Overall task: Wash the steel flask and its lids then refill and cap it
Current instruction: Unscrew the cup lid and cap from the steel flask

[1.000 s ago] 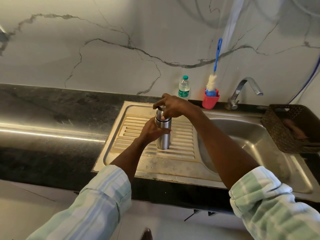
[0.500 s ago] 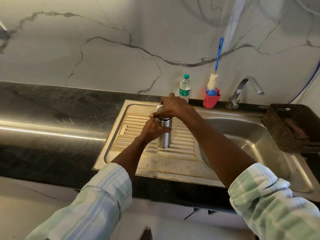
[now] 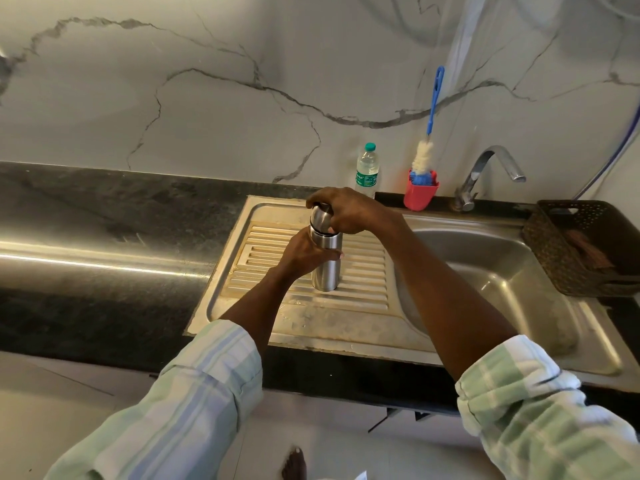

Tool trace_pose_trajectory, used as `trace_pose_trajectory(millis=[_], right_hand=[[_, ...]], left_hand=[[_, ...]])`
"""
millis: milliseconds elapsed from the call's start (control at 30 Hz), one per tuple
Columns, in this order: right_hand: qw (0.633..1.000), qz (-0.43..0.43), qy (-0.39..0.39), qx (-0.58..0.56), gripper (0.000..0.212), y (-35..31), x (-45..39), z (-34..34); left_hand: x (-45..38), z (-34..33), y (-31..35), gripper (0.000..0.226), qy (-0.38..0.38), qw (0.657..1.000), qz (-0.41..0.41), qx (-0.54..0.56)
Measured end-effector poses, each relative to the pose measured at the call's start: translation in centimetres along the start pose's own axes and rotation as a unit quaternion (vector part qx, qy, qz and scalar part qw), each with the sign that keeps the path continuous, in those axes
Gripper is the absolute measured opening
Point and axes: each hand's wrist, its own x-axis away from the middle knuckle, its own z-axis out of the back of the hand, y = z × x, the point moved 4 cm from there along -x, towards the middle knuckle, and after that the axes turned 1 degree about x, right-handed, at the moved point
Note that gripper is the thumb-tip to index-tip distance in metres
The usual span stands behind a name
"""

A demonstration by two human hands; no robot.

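A steel flask (image 3: 325, 273) stands upright on the ribbed drainboard (image 3: 363, 271) of the steel sink. My left hand (image 3: 304, 251) grips the flask's body from the left, fingers wrapped round its middle. From above, my right hand (image 3: 343, 209) holds the steel outer lid (image 3: 320, 218) on the flask's top, fingers curled over it. A dark gap shows between the lid and the body.
The sink basin (image 3: 485, 271) lies to the right, with a tap (image 3: 485, 171) behind it. A small water bottle (image 3: 367, 168) and a red holder (image 3: 419, 194) with a blue bottle brush (image 3: 429, 133) stand at the back. A dark basket (image 3: 585, 247) sits far right. Black countertop (image 3: 104, 237) extends left.
My right hand has turned on the lid, its fingers shifting round the top. The flask and my left hand have stayed in place on the drainboard.
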Motion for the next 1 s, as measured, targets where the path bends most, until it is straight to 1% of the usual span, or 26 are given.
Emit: trace_pose_trajectory(millis=[100, 167, 233, 300, 333, 400, 500, 567, 633, 733, 867, 1000], right_hand=[[0.998, 0.016, 0.037, -0.037, 0.054, 0.4, 0.5, -0.1], [0.996, 0.013, 0.054, -0.071, 0.058, 0.8, 0.5, 0.5], [0.994, 0.01, 0.042, -0.103, 0.062, 1.2, 0.8, 1.7], [0.993, 0.001, 0.028, -0.117, 0.063, 1.6, 1.5, 2.6], [0.993, -0.013, 0.032, -0.116, 0.063, 2.0, 2.0, 2.8], [0.99, -0.069, 0.055, -0.113, 0.06, 3.1, 3.0, 2.4], [0.975, -0.165, 0.083, -0.124, 0.045, 5.0, 4.4, -0.2], [0.963, -0.207, 0.096, -0.145, 0.036, 6.0, 5.4, -2.6], [0.964, -0.219, 0.079, -0.132, 0.034, 6.3, 6.4, -5.6], [0.977, -0.202, 0.035, -0.062, 0.041, 5.9, 7.5, -10.3], [0.986, -0.167, 0.023, -0.002, 0.04, 5.8, 8.2, -15.0], [0.985, -0.163, 0.031, 0.038, 0.034, 6.4, 8.5, -16.2]], left_hand=[[-0.1, 0.0, -0.1, 0.065, -0.002, 1.0, 0.005, -0.007], [-0.1, 0.1, -0.2, 0.057, 0.0, 1.0, 0.013, -0.007], [-0.1, 0.2, -0.1, 0.052, 0.002, 1.0, 0.021, -0.006], [0.0, 0.3, -0.1, 0.05, 0.001, 1.0, 0.024, -0.008], [0.0, 0.3, 0.0, 0.049, -0.001, 1.0, 0.024, -0.009], [0.1, 0.3, -0.1, 0.045, -0.003, 1.0, 0.026, -0.008], [0.3, 0.2, -0.1, 0.046, 0.0, 1.0, 0.029, -0.004], [0.4, 0.2, -0.1, 0.046, 0.001, 1.0, 0.025, -0.002], [0.4, 0.2, -0.2, 0.044, 0.006, 1.0, 0.026, 0.002], [0.5, 0.3, -0.4, 0.046, 0.013, 0.999, 0.033, 0.008], [0.6, 0.2, -0.4, 0.049, 0.018, 0.999, 0.042, 0.019], [0.6, 0.2, -0.4, 0.056, 0.021, 0.999, 0.038, 0.013]])
